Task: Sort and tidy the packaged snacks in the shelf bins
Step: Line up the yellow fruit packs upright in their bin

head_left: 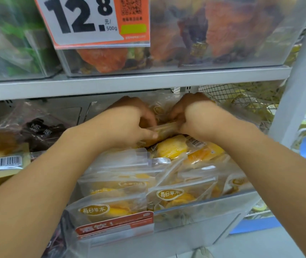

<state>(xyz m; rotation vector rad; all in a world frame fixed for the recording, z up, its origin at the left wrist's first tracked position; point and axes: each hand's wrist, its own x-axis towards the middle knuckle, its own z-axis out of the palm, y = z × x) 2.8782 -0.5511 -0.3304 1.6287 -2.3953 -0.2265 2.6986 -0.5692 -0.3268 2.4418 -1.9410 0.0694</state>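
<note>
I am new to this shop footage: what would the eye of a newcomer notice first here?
First, the big price sign reading 12.8 at the top, on an upper clear bin. Below the shelf, the left hand and right hand together grip one snack packet at the back of the lower bin, above stacked yellow dried-fruit packets.

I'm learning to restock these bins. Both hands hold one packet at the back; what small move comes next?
Probably lower the packet onto the yellow packets just beneath it. The left hand and right hand pinch its ends, holding it level above the bin's pile.
</note>
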